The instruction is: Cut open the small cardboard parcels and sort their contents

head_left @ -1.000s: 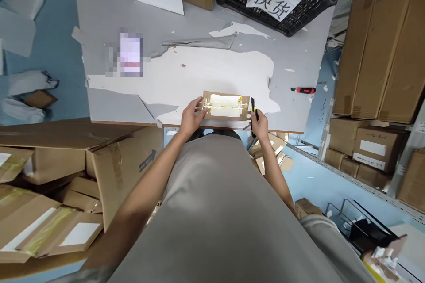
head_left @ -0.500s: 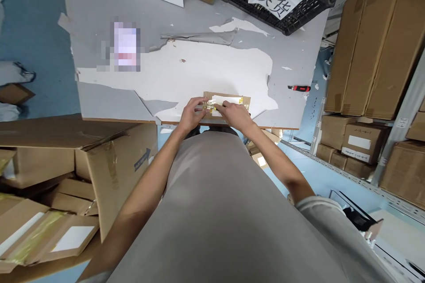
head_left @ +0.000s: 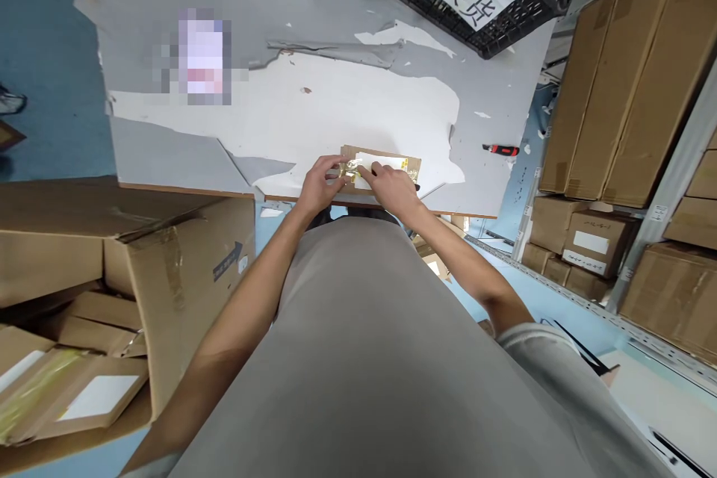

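Note:
A small brown cardboard parcel [head_left: 350,151] lies at the near edge of the table, with a white label [head_left: 382,160] on top. Shiny, yellowish clear packing tape [head_left: 350,170] is bunched over its left end. My left hand [head_left: 320,184] is closed at that end, fingers curled around the parcel's edge and the tape. From the other side my right hand [head_left: 393,190] reaches over the label, its fingertips pinched together at the tape. It covers part of the label and the parcel's near side.
A red and black utility knife [head_left: 500,150] lies to the right on the grey table [head_left: 482,89]. Torn white paper [head_left: 370,104] covers its middle. A black crate [head_left: 476,41] stands at the back. An open carton [head_left: 184,299] of boxes is at lower left, shelved cartons [head_left: 627,89] at right.
Both hands stay at the parcel; my right fingertips have moved slightly left along the tape. The whole view has shifted a little, with the table's left side sitting higher.

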`<state>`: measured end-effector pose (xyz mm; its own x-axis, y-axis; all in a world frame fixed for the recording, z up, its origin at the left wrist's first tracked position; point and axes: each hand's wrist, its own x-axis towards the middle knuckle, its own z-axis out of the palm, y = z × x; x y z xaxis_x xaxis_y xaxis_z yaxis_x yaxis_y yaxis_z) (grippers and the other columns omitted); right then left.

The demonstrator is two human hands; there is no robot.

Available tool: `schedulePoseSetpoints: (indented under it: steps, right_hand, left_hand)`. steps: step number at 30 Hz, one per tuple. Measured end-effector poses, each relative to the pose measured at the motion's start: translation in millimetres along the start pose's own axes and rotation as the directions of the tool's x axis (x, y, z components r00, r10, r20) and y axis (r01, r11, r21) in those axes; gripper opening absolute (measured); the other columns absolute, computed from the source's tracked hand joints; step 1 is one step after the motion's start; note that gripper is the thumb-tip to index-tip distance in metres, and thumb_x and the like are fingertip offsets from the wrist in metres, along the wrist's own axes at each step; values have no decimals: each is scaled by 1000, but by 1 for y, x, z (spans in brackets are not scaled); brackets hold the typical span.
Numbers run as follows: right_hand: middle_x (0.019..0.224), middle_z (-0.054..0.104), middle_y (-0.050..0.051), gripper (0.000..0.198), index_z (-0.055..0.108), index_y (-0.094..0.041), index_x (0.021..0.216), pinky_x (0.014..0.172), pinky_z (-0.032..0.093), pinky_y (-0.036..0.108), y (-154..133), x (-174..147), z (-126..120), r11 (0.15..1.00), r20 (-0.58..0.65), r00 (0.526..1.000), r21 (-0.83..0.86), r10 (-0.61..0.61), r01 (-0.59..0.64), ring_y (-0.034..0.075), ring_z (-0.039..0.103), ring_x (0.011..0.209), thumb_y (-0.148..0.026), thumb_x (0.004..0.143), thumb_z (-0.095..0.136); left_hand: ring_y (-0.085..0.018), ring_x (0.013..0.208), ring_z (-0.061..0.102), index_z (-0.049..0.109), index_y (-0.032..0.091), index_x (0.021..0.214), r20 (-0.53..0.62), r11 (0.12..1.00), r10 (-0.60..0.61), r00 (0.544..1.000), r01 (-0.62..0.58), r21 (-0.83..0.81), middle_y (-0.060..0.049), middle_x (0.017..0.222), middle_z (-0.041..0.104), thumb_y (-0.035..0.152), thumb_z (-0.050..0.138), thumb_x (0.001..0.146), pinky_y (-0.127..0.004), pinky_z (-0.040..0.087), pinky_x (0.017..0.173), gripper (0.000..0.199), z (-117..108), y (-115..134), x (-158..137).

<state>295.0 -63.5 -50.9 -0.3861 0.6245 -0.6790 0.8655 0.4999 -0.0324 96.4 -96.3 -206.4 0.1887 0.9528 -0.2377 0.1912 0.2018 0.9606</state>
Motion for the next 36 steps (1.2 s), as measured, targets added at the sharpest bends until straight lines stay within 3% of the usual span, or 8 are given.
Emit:
schedulePoseSetpoints:
  steps: [3, 7, 11, 14, 18, 28, 33, 36]
  right_hand:
    - [152, 69, 24, 61, 48, -15, 170, 99, 59, 42, -8, 6, -3, 1000, -8, 1000, -11, -5, 5, 33, 70, 131, -4, 112, 32]
    - [146, 72, 26, 50, 64, -12, 155, 100, 58, 42, -4, 8, -6, 1000, 10, 1000, 13, 24, -24, 33, 72, 128, -3, 111, 40]
    - [142, 74, 27, 44, 73, -9, 143, 99, 56, 41, 35, -12, -3, 985, 124, 977, 6, 172, -174, 35, 74, 128, -1, 109, 46]
    - [142, 75, 27, 50, 70, -12, 152, 97, 54, 41, 73, -37, 7, 975, 166, 961, -9, 222, -224, 35, 74, 129, -1, 109, 46]
    - [141, 75, 23, 59, 61, -20, 164, 94, 52, 38, 102, -58, 24, 981, 141, 971, -5, 192, -193, 32, 74, 127, -2, 110, 45]
    - [139, 76, 17, 60, 63, -26, 161, 87, 48, 34, 144, -61, 70, 989, 47, 992, 87, 114, -118, 28, 72, 122, -2, 111, 42]
    - [141, 78, 13, 52, 61, -32, 167, 88, 50, 32, 168, -57, 105, 967, -66, 997, 256, 29, -11, 27, 71, 123, -22, 122, 37]
    - [142, 79, 12, 50, 66, -31, 163, 91, 52, 31, 183, -65, 124, 921, -141, 989, 390, 48, 11, 26, 71, 126, -24, 122, 38]
  left_hand:
    - [-27, 124, 72, 78, 23, 140, -14, 1000, -8, 1000, 8, 0, -13, 146, 71, 44, 81, 93, -44, 67, 107, 52, 1, 0, 0]
    - [-29, 125, 72, 78, 23, 140, -33, 1000, -20, 999, 20, 17, -14, 149, 71, 52, 78, 96, -45, 67, 106, 53, 2, 2, -2]
    - [-30, 128, 72, 77, 22, 141, -61, 999, -38, 997, 40, 31, -14, 152, 70, 57, 75, 98, -45, 67, 106, 55, 3, 7, -4]
    - [-31, 129, 72, 77, 23, 140, -83, 997, -53, 995, 57, 48, -14, 152, 70, 58, 73, 98, -45, 67, 107, 55, 5, 9, -5]
    - [-31, 129, 73, 78, 23, 138, -125, 996, -66, 990, 73, 56, -14, 150, 71, 58, 73, 97, -45, 67, 106, 54, 7, 12, -7]
    - [-31, 130, 74, 78, 24, 136, -199, 981, -143, 970, 165, 100, -12, 148, 76, 58, 77, 92, -45, 67, 107, 55, 13, 20, -8]
    - [-31, 132, 73, 77, 25, 135, -217, 970, -188, 958, 215, 112, -12, 148, 78, 60, 78, 91, -47, 65, 111, 57, 14, 19, -8]
    - [-32, 133, 73, 78, 25, 136, -221, 966, -209, 953, 236, 103, -13, 149, 78, 62, 80, 89, -48, 64, 112, 60, 12, 18, -8]
